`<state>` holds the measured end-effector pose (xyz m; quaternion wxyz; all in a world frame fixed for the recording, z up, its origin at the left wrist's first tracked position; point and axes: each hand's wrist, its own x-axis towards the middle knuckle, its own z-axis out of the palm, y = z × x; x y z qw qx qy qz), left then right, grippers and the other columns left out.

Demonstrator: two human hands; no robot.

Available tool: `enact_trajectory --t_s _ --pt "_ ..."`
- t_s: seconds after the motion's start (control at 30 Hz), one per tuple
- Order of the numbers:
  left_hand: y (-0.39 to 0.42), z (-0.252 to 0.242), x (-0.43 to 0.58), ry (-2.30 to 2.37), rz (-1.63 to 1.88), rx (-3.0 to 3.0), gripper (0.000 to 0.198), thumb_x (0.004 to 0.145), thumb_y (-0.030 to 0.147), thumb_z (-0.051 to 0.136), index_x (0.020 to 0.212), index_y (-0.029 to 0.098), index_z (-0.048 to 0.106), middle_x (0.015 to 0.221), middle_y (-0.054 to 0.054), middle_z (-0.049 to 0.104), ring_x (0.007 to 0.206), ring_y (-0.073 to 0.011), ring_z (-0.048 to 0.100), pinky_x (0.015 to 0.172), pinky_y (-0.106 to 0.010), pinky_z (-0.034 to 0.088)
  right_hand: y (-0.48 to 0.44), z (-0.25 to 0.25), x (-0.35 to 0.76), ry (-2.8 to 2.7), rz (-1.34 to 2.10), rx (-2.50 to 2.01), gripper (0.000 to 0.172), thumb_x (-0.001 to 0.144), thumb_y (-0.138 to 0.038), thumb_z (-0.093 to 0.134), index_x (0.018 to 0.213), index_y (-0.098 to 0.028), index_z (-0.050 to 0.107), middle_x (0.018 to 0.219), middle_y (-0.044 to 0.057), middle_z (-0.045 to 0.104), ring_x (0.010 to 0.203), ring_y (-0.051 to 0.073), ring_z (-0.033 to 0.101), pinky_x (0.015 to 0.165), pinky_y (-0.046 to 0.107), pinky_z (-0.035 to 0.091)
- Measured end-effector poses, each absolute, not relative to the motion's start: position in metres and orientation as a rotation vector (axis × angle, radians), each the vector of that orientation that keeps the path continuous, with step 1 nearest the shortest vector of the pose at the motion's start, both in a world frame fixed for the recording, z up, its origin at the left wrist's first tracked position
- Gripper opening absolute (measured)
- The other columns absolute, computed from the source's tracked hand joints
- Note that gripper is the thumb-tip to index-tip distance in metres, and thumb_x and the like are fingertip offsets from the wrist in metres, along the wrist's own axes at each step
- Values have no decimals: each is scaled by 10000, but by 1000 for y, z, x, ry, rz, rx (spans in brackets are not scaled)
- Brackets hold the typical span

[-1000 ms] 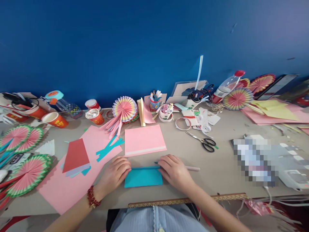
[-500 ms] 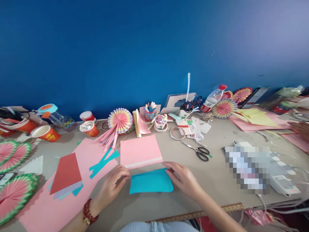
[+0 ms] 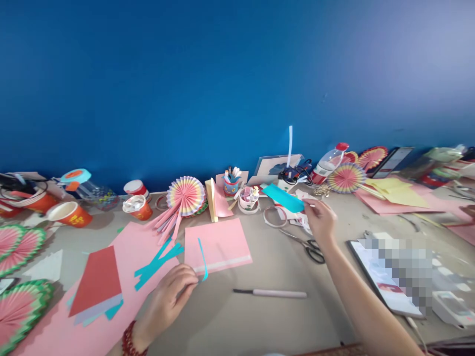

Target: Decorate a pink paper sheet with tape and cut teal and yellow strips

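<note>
My left hand pinches one end of a thin blue paper strip, which stands up in front of a pink paper sheet. Raised to the right, my right hand grips the corner of a blue paper piece above the white packets and tape ring. Between my hands a slim tool with a pale handle and dark tip lies flat on the table; its exact kind I cannot make out. Black-handled scissors lie just below my right hand, partly covered by it.
More blue strips and stacked red paper lie on a large pink sheet at left. Paper fans, cups and a bottle line the wall. A phone lies at right.
My right hand has carried the blue paper up and to the right, uncovering the slim tool. A thin blue strip now shows in my left hand, apart from that paper.
</note>
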<state>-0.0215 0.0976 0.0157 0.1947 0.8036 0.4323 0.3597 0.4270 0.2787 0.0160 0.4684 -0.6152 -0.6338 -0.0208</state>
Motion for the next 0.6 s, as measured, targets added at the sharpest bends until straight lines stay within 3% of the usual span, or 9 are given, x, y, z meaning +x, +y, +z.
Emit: enact_trajectory --t_s 0.2,0.43,0.53,0.6 --pt "90 10 -30 1201 920 2353 192 982 115 491 1075 242 601 1005 -42 689 979 -185 644 876 -339 549 313 8 390 -1773 -11 -1435 331 937 -353 477 1029 -198 754 1048 102 726 888 231 678 761 352 557" --pt "85 22 -30 1197 826 2527 212 987 120 474 1094 227 623 1020 -57 700 997 -194 644 903 -352 546 275 22 369 -1874 -1 -1479 370 956 -399 511 1199 -202 710 1180 131 670 735 192 662 660 335 543" --pt "90 34 -18 1078 762 2650 212 985 109 464 1020 214 645 947 -46 707 922 -187 646 872 -354 549 227 38 338 -1994 341 -1223 288 972 -360 527 1125 -199 710 1112 115 689 727 171 658 629 298 548" --pt "93 39 -9 998 746 2730 196 985 116 480 991 206 654 950 -45 712 912 -182 644 896 -359 545 193 49 312 -2185 623 -952 242 984 -315 524 1129 -229 698 1094 97 709 953 209 674 783 318 568"
